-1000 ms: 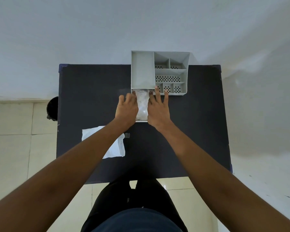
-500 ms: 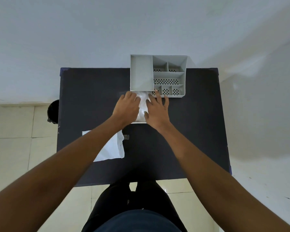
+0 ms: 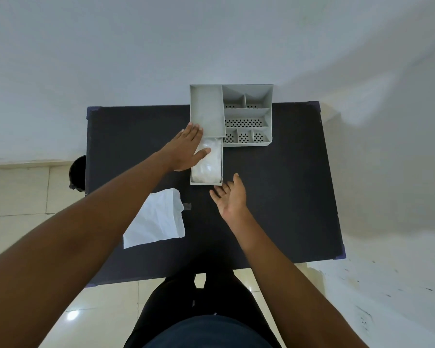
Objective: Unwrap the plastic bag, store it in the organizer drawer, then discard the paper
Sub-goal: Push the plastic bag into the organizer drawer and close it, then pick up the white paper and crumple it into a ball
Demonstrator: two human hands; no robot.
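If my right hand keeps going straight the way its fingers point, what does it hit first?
Probably the front wall of the open drawer: your right hand lies just short of it, fingers aimed up-left toward it. Its height above the table is unclear.

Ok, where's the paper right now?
In the head view the paper lies flat on the dark table, on the person's left under the left forearm, nearer than the open drawer and apart from it.

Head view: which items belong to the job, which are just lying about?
Job:
crumpled clear plastic bag
open drawer of the grey plastic organizer
white paper sheet
left hand
right hand

Lying about:
small grey scrap
dark round object, possibly a bin
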